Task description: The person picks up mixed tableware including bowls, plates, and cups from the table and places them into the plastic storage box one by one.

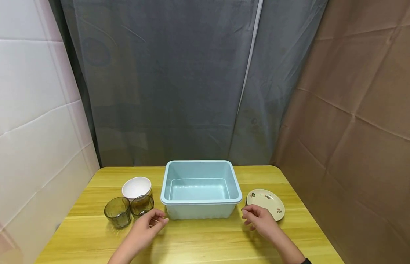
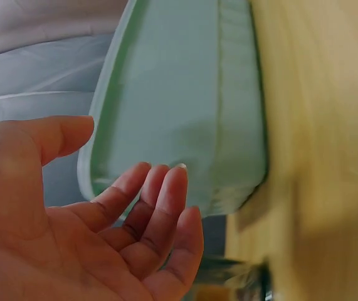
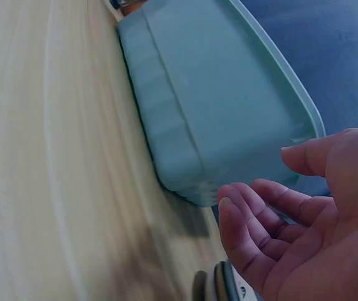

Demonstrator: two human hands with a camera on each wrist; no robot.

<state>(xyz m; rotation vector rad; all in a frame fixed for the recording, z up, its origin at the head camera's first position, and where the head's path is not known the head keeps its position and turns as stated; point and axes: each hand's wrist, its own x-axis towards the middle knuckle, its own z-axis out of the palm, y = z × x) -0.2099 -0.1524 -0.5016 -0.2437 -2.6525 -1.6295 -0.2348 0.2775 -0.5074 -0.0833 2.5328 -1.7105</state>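
A light blue plastic basin (image 1: pixel 205 211) stands on the table between both hands, with nothing inside it. Off its front left corner is my left hand (image 1: pixel 146 228), fingers loosely bent and holding nothing. My right hand (image 1: pixel 261 222) hovers at the front right corner, thumb and fingers apart in the right wrist view, also without anything in it. Two dark tinted glasses (image 1: pixel 117 212) stand left of the left hand, the nearer one partly behind it. Behind them is a white bowl (image 1: pixel 136 187). Small patterned plates (image 1: pixel 267 201) lie stacked just beyond the right hand.
The yellow wood-grain table (image 1: pixel 198 242) has rounded far corners. A grey curtain (image 1: pixel 178 91) hangs behind it, a white cloth (image 1: pixel 36 110) on the left and a brown cloth (image 1: pixel 363 128) on the right.
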